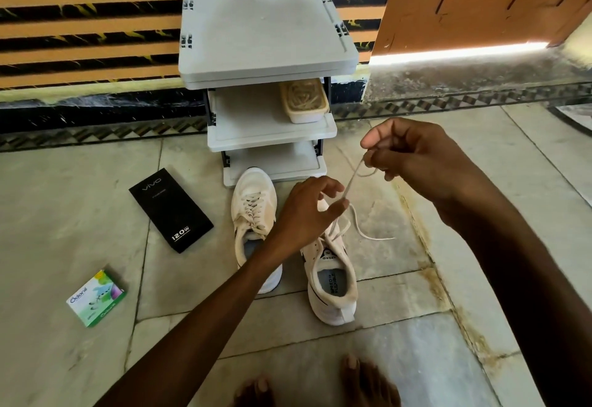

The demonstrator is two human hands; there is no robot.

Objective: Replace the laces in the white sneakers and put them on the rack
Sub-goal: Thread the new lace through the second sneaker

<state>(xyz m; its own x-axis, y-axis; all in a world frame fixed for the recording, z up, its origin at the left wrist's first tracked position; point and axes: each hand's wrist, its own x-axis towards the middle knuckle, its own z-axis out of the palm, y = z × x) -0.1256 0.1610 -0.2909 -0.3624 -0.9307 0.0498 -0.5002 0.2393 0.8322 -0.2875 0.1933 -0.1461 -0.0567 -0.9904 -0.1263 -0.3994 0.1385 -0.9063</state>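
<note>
Two white sneakers stand side by side on the floor before the grey shoe rack point(269, 131). The left sneaker point(253, 214) is fully laced. The right sneaker point(333, 281) has a cream lace point(354, 175) drawn up out of its eyelets, and a loose end trails on the floor to the right. My left hand point(304, 214) hovers over the right sneaker's front and pinches the lace low down. My right hand point(413, 156) is raised higher and pinches the same lace near its upper end.
A beige tub point(304, 100) of laces sits on the rack's middle shelf. A black phone box point(171, 209) and a green freshener box point(96, 299) lie on the floor at left. My bare toes point(355, 381) show at the bottom edge. An orange door point(480, 2) stands at the upper right.
</note>
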